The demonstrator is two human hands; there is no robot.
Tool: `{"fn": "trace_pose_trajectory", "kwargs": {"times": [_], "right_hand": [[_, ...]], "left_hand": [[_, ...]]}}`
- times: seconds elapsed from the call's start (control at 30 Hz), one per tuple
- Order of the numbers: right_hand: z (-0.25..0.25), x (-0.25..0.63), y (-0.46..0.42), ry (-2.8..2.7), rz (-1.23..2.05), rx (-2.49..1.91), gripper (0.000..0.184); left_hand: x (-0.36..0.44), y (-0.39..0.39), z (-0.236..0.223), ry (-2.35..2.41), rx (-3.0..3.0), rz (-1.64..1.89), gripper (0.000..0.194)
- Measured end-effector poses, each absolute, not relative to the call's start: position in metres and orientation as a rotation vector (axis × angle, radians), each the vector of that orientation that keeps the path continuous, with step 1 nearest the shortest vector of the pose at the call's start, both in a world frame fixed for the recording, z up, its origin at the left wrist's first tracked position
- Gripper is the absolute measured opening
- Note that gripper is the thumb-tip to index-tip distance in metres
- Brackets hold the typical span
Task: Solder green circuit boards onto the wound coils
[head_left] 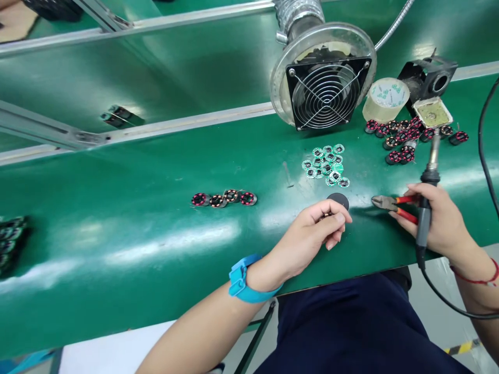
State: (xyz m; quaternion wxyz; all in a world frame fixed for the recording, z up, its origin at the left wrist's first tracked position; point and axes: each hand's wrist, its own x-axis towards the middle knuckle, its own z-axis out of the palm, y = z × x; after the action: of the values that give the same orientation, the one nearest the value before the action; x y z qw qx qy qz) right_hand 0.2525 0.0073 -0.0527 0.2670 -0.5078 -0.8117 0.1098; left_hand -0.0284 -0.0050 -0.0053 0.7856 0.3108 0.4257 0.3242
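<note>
My left hand [310, 234], wearing a blue wrist strap [244, 283], is closed with the fingertips curled together. A small stator with copper winding [325, 216] shows between its fingers, mostly hidden. Just beyond the fingers is a black disc [340, 199]. My right hand [442, 221] is closed around the red handles of side cutters [385, 203], whose jaws point left. Across the same hand runs a soldering iron [424, 221], its tip end near a sponge tray [433, 112]; whether the fingers also grip the iron I cannot tell. Small round circuit boards [326, 165] lie ahead.
Several wound stators [403, 136] cluster at the right, and a short row of stators [224, 198] lies left of centre. A fume extractor fan [327, 96], a tape roll [386, 98] and an iron holder [431, 75] stand behind. A black cable [483, 150] hangs at right.
</note>
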Motion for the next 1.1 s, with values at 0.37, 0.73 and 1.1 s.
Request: {"fn": "trace_pose_trajectory", "kwargs": {"times": [0.37,0.73,1.1], "right_hand": [[-0.036,0.219,0.006,-2.377,0.437,-1.154,0.034],[-0.037,0.22,0.007,-2.4,0.453,-1.065,0.035],[-0.04,0.222,0.006,-2.395,0.414,-1.05,0.031]], "left_hand": [[-0.028,-0.006,-0.007,0.894,0.776,0.657,0.014],[-0.029,-0.006,-0.005,0.904,0.861,0.57,0.02],[-0.03,-0.006,-0.006,0.882,0.831,0.587,0.02]]}}
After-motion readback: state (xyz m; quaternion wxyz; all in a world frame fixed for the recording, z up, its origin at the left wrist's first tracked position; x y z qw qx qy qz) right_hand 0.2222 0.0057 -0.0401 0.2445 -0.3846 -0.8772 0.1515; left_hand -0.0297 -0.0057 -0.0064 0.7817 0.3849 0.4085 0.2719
